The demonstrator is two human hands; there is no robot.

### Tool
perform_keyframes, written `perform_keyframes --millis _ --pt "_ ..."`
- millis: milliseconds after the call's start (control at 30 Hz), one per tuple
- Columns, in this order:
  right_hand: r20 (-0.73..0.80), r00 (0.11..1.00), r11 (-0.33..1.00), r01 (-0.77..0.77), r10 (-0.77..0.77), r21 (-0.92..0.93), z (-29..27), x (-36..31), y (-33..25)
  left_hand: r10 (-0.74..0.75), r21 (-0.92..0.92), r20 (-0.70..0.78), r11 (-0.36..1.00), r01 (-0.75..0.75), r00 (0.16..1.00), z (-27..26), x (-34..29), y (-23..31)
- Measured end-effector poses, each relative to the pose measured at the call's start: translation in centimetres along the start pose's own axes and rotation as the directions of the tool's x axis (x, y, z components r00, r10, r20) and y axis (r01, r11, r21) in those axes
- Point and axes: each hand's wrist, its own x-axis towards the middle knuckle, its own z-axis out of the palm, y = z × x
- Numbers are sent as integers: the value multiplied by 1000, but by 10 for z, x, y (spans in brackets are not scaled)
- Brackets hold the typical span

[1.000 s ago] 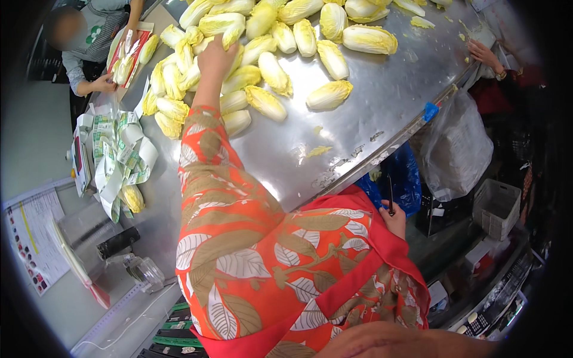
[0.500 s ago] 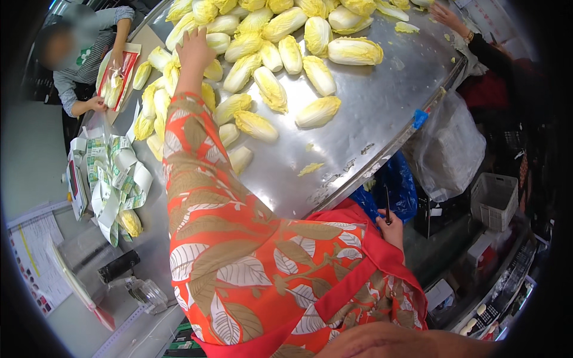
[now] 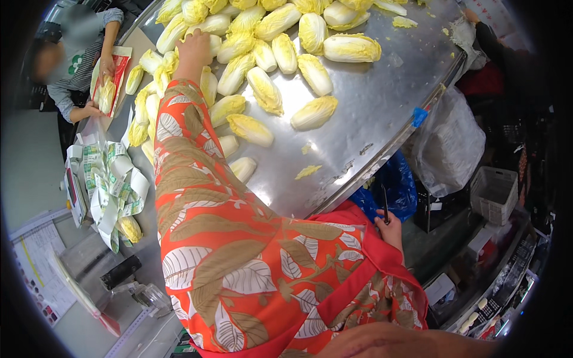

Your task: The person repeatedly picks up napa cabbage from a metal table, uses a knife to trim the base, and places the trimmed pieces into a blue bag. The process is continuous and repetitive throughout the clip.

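My left hand [image 3: 194,53] reaches far across the metal table, back up, its fingers spread at the edge of the heap of yellow-white napa cabbages [image 3: 236,46]. The fingertips lie by a cabbage [image 3: 210,25] at the far side; whether they touch it is hard to tell. Down at the right, my right hand [image 3: 390,230] is closed round the handle of a knife [image 3: 385,201], blade pointing up, beside a blue plastic bag [image 3: 401,190]. Single cabbages lie nearer, such as one [image 3: 314,113] at the table's middle and another [image 3: 243,169] beside my left sleeve.
At the far left a co-worker's hands [image 3: 106,68] hold a red-edged clear bag [image 3: 122,70] with cabbage in it. Crumpled printed label strips [image 3: 122,179] lie at the left. Along the right side are the metal table's edge [image 3: 382,154], a clear plastic bag [image 3: 450,143] and a grey crate [image 3: 494,194].
The view has shifted slightly, moving the cabbages a little left. My left hand stays at the heap and my right keeps the knife. The co-worker's cabbage sits differently in the bag.
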Motion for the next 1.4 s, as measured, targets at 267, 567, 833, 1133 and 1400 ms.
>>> perform_keyframes --millis 267,567,833,1133,1400 --pt "-41 997 993 65 -70 -101 -5 3 26 159 -262 -83 949 -176 984 45 6 -24" --pt "-103 991 996 83 -84 -9 -8 -4 51 -50 -149 -55 988 41 997 -4 -15 15" --pt "-121 993 976 18 8 218 -13 -11 34 59 -978 -52 201 -63 997 -95 -88 55" --pt "-161 933 692 347 -321 633 -39 -28 -40 767 -953 -152 -280 113 624 -112 -243 320" --pt "-156 896 588 397 -417 705 -43 -30 -27 970 -919 -38 -128 373 240 -152 -273 352"
